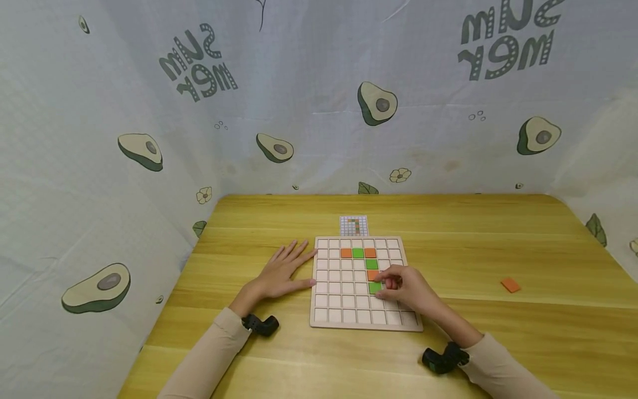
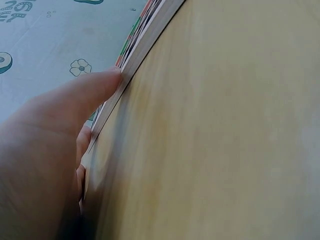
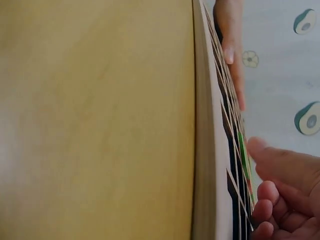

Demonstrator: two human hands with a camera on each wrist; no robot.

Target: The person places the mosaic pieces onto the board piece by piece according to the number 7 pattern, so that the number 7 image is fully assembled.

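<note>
A pale wooden grid board (image 1: 336, 301) lies flat, with several orange and green square tiles in its cells. The tiles run along an upper row and then down a column. Over the column's lower end, my right hand (image 1: 406, 288) has thumb and index finger at opposite edges of the lowest green tile (image 1: 375, 288), its other fingers curled in. An orange tile (image 1: 372, 275) sits just above it. My left hand (image 1: 284, 274) lies spread on the table, fingertips at the board's left edge; in the left wrist view its thumb (image 2: 100, 87) touches the board's side (image 2: 131, 67).
A small printed grid card (image 1: 354, 225) with a coloured pattern lies against the board's far edge. One loose orange tile (image 1: 510, 285) is on the wooden table (image 1: 473, 233) to the right. A patterned cloth (image 1: 319, 83) hangs behind and at the sides.
</note>
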